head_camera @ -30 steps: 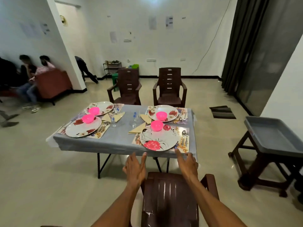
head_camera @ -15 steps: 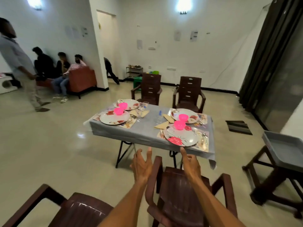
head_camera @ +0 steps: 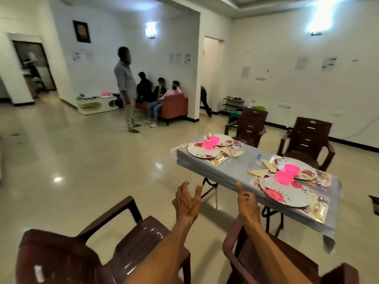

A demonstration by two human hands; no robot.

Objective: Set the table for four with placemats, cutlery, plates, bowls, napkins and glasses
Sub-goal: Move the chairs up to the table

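The table (head_camera: 233, 171) under a grey cloth stands at the right, laid with floral plates (head_camera: 287, 192), pink bowls (head_camera: 284, 176), placemats (head_camera: 314, 210), folded tan napkins (head_camera: 258, 172) and clear glasses (head_camera: 255, 160). Cutlery (head_camera: 321, 200) lies on the near placemat. My left hand (head_camera: 187, 202) hovers in the air short of the table with fingers spread, holding nothing. My right hand (head_camera: 247, 203) is raised beside it over a brown chair (head_camera: 272, 261), its fingers loosely bent and empty. Neither hand touches the table.
A second brown chair (head_camera: 86, 253) stands at the lower left, and two more brown chairs (head_camera: 249, 125) are behind the table. A person (head_camera: 126, 89) stands on the open floor; others sit on a red sofa (head_camera: 174, 105). A white pillar (head_camera: 194, 64) rises mid-room.
The view has swung left and backed off, so the table now lies to the right. My hands came off the near chair's back and lifted into the air.
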